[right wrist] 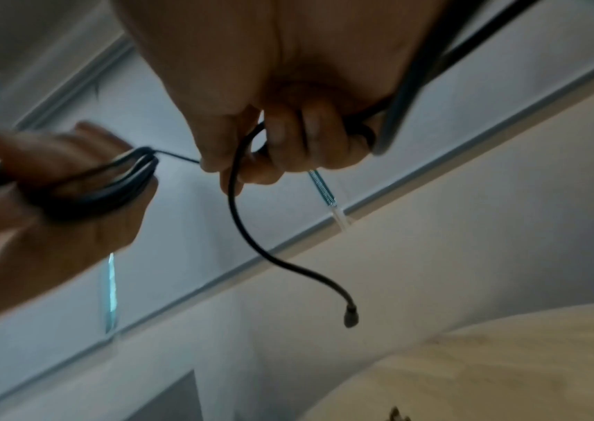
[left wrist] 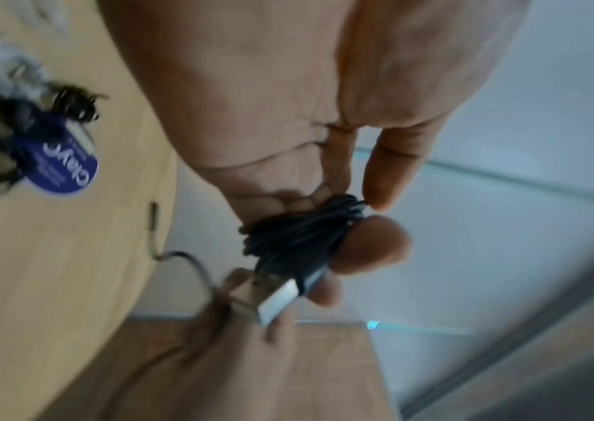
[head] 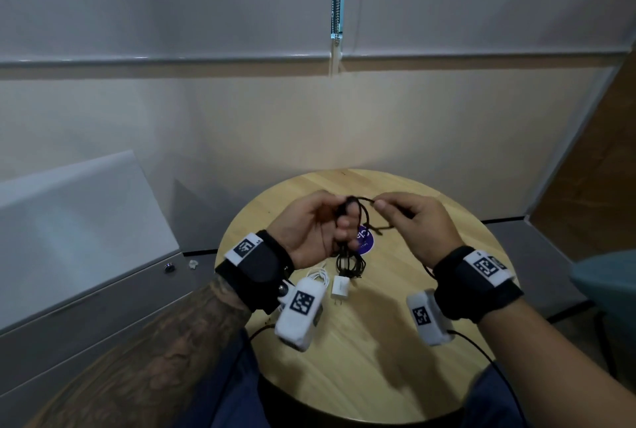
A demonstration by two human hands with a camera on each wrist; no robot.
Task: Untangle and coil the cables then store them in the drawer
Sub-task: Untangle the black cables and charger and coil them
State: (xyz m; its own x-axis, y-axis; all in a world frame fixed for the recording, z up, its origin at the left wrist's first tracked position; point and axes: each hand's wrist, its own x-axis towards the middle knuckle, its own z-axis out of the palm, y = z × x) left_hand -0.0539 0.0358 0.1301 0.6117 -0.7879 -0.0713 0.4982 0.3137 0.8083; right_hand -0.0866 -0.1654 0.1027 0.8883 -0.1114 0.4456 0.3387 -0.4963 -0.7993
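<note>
Head view: one black cable (head: 358,217) between two hands, left fingers (head: 344,221) around its coil, right fingers (head: 382,204) pinching its end.

A person is sitting at a round table (head: 395,352) set against a wall. Both hands are hovering above its middle: the left hand (head: 311,226) is holding a coiled cable (left wrist: 295,236), and the right hand (head: 420,223), just to its right, is pinching the loose end. On the table below the hands, a second cable bundle (head: 349,264) is lying beside a charger plug (head: 339,288), with a round sticker (head: 364,242) behind them. A cabinet (head: 86,221) is standing to the table's left.
</note>
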